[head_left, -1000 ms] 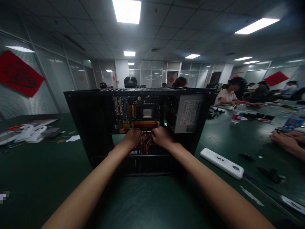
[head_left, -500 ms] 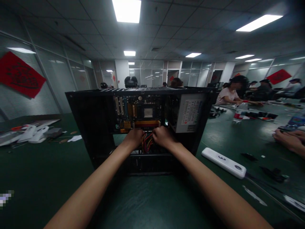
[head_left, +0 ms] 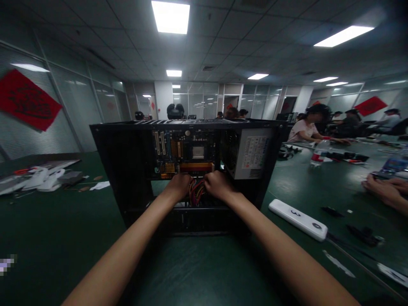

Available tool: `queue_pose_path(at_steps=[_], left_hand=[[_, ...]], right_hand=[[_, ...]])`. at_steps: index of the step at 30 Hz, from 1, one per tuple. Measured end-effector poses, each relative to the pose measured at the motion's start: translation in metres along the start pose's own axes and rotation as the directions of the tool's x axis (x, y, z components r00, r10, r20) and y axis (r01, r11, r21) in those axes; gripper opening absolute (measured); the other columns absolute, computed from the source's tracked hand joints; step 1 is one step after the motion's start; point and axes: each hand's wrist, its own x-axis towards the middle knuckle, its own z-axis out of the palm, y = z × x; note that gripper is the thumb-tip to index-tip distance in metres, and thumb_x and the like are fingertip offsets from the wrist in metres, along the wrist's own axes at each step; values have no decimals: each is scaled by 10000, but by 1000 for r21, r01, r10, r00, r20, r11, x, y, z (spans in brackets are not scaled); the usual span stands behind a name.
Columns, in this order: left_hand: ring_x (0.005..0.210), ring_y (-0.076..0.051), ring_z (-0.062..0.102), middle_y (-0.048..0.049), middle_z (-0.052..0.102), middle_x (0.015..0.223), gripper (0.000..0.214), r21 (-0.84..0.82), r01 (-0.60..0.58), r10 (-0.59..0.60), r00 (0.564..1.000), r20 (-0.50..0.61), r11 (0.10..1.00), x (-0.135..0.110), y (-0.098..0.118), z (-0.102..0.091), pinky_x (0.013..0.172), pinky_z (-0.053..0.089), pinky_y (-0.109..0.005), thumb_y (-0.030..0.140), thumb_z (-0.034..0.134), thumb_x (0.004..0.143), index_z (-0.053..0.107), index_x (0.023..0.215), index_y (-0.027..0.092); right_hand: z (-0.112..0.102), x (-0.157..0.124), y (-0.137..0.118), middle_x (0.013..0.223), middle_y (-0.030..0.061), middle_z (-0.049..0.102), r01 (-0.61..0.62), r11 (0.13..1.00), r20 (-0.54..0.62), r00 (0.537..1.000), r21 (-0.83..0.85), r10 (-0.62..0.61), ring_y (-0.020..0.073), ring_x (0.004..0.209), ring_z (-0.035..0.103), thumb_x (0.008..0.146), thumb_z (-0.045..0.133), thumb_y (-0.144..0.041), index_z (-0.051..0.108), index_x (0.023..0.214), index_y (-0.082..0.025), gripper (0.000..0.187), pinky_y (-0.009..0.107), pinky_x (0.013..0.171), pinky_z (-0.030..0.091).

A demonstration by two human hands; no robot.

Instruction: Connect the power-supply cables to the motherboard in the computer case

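An open black computer case [head_left: 110, 170] stands on the green table in front of me. Inside it are a motherboard [head_left: 184, 144] and, at the right, a silver power supply [head_left: 253, 155]. Both my hands reach into the case just below the memory slots [head_left: 196, 166]. My left hand [head_left: 180, 185] is closed near the slots' left end, and my right hand [head_left: 218, 182] is closed near their right end. Between them hangs a bundle of coloured cables [head_left: 196, 191]. The backs of my hands hide the fingertips, so what they grip does not show.
A white power strip [head_left: 298, 220] and black scraps [head_left: 365, 235] lie to the right. A plastic bottle [head_left: 319, 152] stands farther back. Another person's hands [head_left: 384, 189] are at the right edge. Papers and loose parts [head_left: 47, 178] lie at the left.
The view has shifted very slightly. Both hands stay closed at the same spot by the memory slots, with no clear movement of the case or cables.
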Motion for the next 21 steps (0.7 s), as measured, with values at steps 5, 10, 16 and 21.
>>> queue_pose_path(at_steps=[5,10,16,21], left_hand=[[936,-243,693,-143,726,951,350,-6,7,-7,1000,0,1000,0,-4,1,770,472,-292,280,388,978,713,937,157],[953,-233,687,-143,727,973,361,-3,21,-21,1000,3,1000,1,-4,1,816,469,-296,242,372,982,717,928,148],[949,-220,687,-123,732,960,340,-4,49,-49,999,7,999,4,-3,1,838,474,-286,242,396,971,724,937,162],[993,-217,680,-131,730,1010,328,-6,73,-73,997,4,997,5,-4,4,852,473,-279,230,404,965,725,982,163]], right_hand=[[0,1,0,972,148,744,-8,1000,-21,1000,5,8,247,891,713,905,477,-189,758,972,-152,291,275,718,482],[-2,1,-1,960,147,745,-6,1000,-25,1000,6,7,244,885,716,910,485,-197,757,958,-151,280,265,701,473],[-2,0,-1,970,156,740,-15,1000,3,1000,11,15,245,900,714,925,483,-205,753,974,-146,281,267,729,478],[-3,-1,-2,980,155,741,-15,1000,-5,1000,8,15,247,923,711,918,493,-203,754,980,-150,274,266,736,480]])
